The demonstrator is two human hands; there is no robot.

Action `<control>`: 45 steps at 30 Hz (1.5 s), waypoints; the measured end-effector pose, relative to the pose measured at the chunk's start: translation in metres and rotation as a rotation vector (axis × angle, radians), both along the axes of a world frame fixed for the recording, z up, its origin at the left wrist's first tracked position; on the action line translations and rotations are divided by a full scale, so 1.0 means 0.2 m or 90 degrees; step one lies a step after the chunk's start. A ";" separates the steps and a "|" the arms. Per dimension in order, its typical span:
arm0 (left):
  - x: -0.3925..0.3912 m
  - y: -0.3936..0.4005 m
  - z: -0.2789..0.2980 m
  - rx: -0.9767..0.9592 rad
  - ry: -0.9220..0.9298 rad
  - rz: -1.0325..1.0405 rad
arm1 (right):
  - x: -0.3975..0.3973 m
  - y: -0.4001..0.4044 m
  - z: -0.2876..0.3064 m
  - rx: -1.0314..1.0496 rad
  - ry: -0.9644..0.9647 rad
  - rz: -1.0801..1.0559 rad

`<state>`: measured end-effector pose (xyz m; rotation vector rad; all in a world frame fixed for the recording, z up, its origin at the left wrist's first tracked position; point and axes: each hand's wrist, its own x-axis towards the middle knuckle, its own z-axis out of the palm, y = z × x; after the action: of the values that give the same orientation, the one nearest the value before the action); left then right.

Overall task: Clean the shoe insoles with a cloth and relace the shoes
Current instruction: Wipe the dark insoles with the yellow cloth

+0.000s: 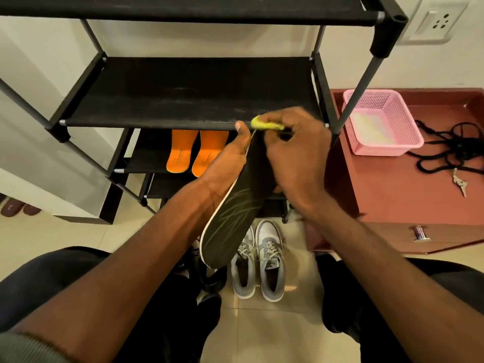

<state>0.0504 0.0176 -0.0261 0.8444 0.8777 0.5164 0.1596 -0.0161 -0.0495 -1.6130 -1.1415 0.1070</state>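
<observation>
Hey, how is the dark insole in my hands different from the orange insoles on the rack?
The dark insole is black with pale streaks and a light edge; the orange insoles are plain bright orange. The dark one is held up in the air by the left hand, with the right hand gripping a yellow cloth at its top; the orange pair lies side by side on a lower shelf, untouched. All are out of their shoes.

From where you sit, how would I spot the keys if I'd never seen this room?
Look to the reddish cabinet right of the black shoe rack. On its top, nearer you than the pink basket and tangled black laces, lie the keys: small, silvery metal.
</observation>
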 end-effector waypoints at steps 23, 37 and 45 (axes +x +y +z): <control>-0.04 -0.02 -0.01 -0.050 -0.109 -0.015 | 0.06 -0.06 0.00 -0.070 0.095 0.072; -0.03 0.07 -0.08 -0.124 -0.174 0.035 | -0.20 -0.18 0.02 -0.021 0.104 0.105; -0.03 0.06 -0.09 -0.057 -0.177 0.017 | -0.12 -0.08 0.06 -0.055 0.113 0.042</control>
<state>0.0436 0.0300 -0.0448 0.6618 0.6525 0.5970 0.1355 -0.0326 -0.0385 -1.6081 -1.0646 0.3397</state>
